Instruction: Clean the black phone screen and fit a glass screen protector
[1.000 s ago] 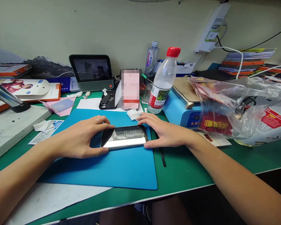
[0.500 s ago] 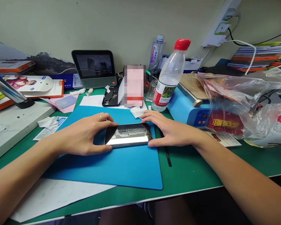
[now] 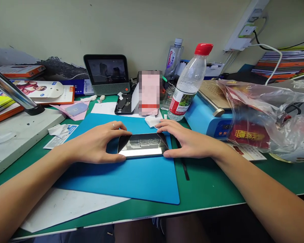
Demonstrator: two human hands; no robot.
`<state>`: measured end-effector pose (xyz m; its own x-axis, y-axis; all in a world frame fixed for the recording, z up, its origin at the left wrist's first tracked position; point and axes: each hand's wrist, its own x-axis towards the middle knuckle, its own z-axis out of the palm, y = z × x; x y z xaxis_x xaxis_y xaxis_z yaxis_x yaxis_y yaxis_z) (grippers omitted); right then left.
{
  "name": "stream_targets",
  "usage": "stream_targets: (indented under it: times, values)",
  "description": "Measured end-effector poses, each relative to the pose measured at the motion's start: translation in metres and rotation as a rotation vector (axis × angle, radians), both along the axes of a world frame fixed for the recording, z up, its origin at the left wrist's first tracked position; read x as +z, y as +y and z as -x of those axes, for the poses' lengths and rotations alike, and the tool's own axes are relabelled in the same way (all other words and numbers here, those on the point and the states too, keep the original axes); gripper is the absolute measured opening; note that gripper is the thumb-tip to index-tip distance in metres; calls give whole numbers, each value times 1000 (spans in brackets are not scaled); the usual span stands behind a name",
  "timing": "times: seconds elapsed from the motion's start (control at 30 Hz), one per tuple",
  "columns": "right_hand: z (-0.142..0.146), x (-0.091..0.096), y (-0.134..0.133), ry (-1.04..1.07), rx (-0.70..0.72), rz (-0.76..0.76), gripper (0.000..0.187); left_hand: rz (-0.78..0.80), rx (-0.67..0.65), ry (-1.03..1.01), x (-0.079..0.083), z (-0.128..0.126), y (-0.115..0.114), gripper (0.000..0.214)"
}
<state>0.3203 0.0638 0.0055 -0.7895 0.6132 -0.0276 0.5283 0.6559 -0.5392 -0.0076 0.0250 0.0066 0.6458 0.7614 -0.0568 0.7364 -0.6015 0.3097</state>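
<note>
A black phone (image 3: 142,145) with a shiny reflecting screen lies flat on the blue mat (image 3: 131,175) in the middle of the green desk. My left hand (image 3: 96,143), with a ring on one finger, grips the phone's left end between thumb and fingers. My right hand (image 3: 184,140) pinches its right end the same way. Both hands rest on the mat.
A water bottle (image 3: 187,86) with a red cap stands behind my right hand, beside a blue heating machine (image 3: 207,116) and a plastic bag (image 3: 263,111). A small screen device (image 3: 107,74), another phone (image 3: 124,104), tissues and a thin black tool (image 3: 185,168) lie nearby. White paper (image 3: 66,206) sticks out under the mat.
The view has shifted slightly, so everything sits a little further right. My hands keep the same hold on the phone.
</note>
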Motion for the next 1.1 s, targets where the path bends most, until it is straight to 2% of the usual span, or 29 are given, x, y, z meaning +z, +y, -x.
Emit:
stream_targets:
  times: [0.4, 0.67, 0.87, 1.1]
  values:
    - [0, 0, 1, -25, -18, 6, 77, 10, 6, -71, -2, 2, 1, 68]
    - [0, -7, 3, -35, 1, -46, 95, 7, 13, -51, -4, 3, 2, 68]
    - [1, -10, 6, -13, 25, -75, 80, -39, 0, -26, -7, 5, 4, 68]
    - [5, -14, 6, 58, -79, -124, 75, -64, -25, -37, -6, 4, 4, 67]
